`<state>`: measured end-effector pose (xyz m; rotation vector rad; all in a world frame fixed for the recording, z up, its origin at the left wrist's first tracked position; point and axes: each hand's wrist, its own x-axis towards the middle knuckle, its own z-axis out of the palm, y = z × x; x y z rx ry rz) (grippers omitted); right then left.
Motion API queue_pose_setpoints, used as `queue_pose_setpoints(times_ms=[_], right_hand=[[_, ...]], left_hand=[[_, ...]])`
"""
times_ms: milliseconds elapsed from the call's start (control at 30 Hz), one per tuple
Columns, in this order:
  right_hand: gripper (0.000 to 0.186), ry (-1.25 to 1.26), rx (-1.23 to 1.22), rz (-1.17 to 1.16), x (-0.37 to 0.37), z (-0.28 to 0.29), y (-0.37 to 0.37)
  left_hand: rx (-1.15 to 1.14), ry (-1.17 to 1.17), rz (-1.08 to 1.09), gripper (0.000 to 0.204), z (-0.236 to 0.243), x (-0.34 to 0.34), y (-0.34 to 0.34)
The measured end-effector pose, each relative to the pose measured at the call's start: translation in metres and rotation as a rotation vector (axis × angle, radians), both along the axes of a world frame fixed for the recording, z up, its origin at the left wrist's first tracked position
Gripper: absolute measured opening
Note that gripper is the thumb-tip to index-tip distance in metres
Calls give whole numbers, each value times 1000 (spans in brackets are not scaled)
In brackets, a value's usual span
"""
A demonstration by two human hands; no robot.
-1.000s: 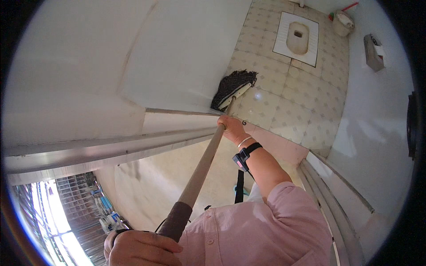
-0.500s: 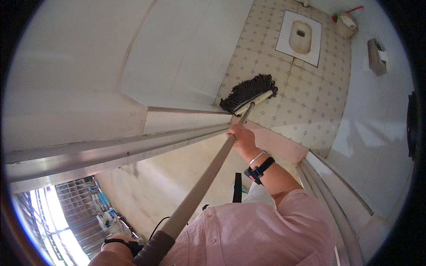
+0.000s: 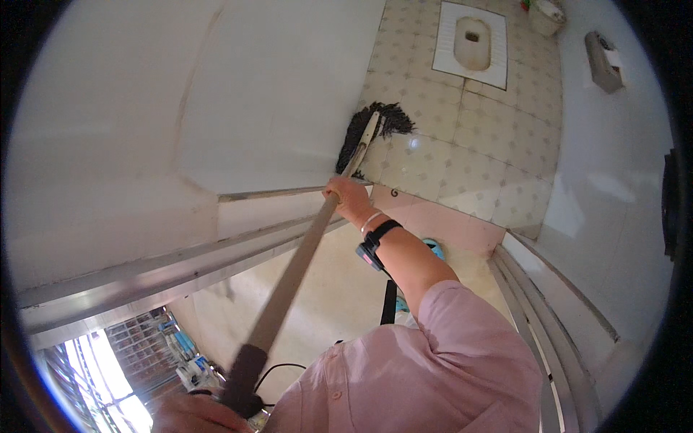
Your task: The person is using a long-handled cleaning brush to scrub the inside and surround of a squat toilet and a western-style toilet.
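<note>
A mop with a long grey-brown pole point(image 3: 296, 270) runs from the lower left up toward the tiled floor. My right hand point(image 3: 350, 200) is closed round the lower part of the pole, just above the doorway's edge. My left hand point(image 3: 195, 413) is at the dark sleeve on the pole's upper end, closed on it, with part of it cut off by the lower edge. The mop head point(image 3: 354, 130), dark strands on a pale bar, lies on the patterned tiles point(image 3: 462, 151), touching or close to the left wall.
A white squat toilet point(image 3: 473, 45) is set in the floor ahead, with a bin point(image 3: 547, 16) to its right. A tissue holder point(image 3: 603, 61) hangs on the right wall. A pink threshold point(image 3: 440, 216) crosses the doorway between door frames. Shelves of items stand lower left.
The mop head has swung left and turned steeper, toward the left wall. My right hand has moved left with the pole, and my left hand has come lower in view.
</note>
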<state>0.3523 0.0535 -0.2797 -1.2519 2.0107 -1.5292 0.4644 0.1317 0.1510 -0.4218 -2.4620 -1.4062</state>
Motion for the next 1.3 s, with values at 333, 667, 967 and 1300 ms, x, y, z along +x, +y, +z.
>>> queue_pose_setpoints(times_ms=[333, 667, 967, 1300], right_hand=[[19, 63, 52, -72, -3, 8, 91], [16, 117, 82, -176, 53, 13, 164], [19, 149, 222, -202, 169, -1, 201], [14, 96, 175, -318, 330, -5, 246]], left_hand=[[152, 108, -81, 5, 8, -1, 33], [203, 76, -304, 3, 27, 37, 47], [112, -78, -385, 7, 28, 173, 85], [55, -6, -483, 15, 19, 353, 101]])
